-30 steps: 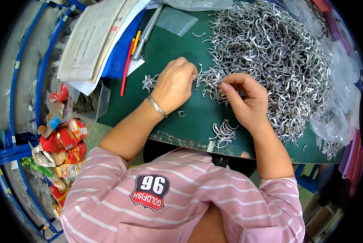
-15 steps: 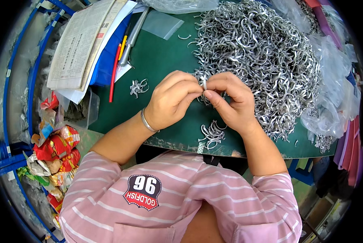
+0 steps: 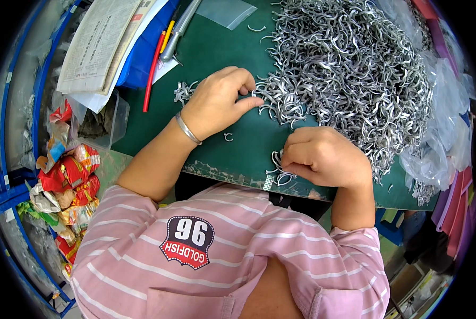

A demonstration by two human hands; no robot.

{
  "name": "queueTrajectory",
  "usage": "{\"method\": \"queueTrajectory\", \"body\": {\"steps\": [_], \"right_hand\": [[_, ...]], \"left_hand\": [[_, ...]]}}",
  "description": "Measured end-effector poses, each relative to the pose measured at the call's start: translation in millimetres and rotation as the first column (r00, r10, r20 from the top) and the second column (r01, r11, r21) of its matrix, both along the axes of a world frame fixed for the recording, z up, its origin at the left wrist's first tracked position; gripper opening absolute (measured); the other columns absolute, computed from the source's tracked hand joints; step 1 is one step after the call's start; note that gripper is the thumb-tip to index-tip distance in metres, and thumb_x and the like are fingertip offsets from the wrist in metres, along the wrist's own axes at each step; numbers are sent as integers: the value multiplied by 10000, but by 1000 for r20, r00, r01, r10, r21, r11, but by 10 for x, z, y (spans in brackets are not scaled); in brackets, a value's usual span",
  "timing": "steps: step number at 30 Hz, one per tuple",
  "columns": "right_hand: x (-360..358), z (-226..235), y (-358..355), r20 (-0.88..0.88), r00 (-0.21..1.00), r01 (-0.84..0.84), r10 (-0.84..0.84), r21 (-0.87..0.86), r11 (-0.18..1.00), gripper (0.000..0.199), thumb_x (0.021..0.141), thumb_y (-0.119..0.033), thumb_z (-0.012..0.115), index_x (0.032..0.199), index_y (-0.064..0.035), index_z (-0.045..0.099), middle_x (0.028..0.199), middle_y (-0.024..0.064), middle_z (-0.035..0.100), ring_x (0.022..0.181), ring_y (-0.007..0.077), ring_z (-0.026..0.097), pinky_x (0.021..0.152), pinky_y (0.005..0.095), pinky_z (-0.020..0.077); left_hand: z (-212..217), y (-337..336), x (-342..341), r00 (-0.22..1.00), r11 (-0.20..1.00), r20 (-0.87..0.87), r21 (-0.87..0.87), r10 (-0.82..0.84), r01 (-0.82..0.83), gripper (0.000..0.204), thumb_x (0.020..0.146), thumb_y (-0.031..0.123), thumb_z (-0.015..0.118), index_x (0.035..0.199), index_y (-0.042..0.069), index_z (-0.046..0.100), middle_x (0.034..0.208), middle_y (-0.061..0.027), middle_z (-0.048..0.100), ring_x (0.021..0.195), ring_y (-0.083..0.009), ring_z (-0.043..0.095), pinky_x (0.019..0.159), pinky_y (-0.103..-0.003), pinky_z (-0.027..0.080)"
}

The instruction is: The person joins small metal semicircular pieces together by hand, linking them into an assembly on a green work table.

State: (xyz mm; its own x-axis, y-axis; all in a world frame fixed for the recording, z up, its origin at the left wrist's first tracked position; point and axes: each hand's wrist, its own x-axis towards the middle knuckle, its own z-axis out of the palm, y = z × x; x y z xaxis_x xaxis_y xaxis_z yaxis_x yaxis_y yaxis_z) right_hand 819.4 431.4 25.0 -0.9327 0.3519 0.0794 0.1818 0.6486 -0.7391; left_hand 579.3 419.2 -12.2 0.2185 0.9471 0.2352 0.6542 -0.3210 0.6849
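A large heap of small curved silver metal pieces (image 3: pixel 355 80) covers the right part of the green table. My left hand (image 3: pixel 219 101) is at the heap's left edge, thumb and forefinger apart, their tips next to the loose pieces. Nearer the table's front edge, my right hand (image 3: pixel 325 157) has its fingers drawn together at a small group of curved metal pieces (image 3: pixel 285 178). A piece shows at its fingertips; its palm side is hidden. One lone curved piece (image 3: pixel 228 137) lies below my left wrist, and a small cluster (image 3: pixel 184 93) sits left of that hand.
Newspapers (image 3: pixel 97 48), a blue folder (image 3: pixel 145 58), a red pencil (image 3: pixel 154 72) and a grey-handled tool (image 3: pixel 177 34) lie at the left. A clear plastic box (image 3: pixel 120 119) stands by the table's left edge. Clear plastic bags (image 3: pixel 434 122) border the heap on the right.
My hands were together over the table, holding a curved piece between them. They have parted: the right came down to the near group, the left went up-table. A lone piece now shows below my left wrist.
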Motion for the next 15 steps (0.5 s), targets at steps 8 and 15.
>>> {"method": "queueTrajectory", "body": {"steps": [8,15], "right_hand": [[-48,-42,41,-83,987,138,-138,-4,990,114,746,-115,727,755,-37,644,733,96,602,742,302,609,622,399,492],[-273,-150,10,-364,721,592,-589,-116,797,216,804,-33,702,1010,-15,640,879,133,613,768,260,624,620,339,504]], "left_hand": [[-25,-10,60,991,991,19,36,130,-131,167,764,-3,694,919,-9,635,749,-71,604,604,-139,578,581,-256,480],[81,-71,177,964,975,259,223,-56,-3,220,727,-72,705,924,-9,633,812,-65,633,675,-120,607,611,-247,499]]}}
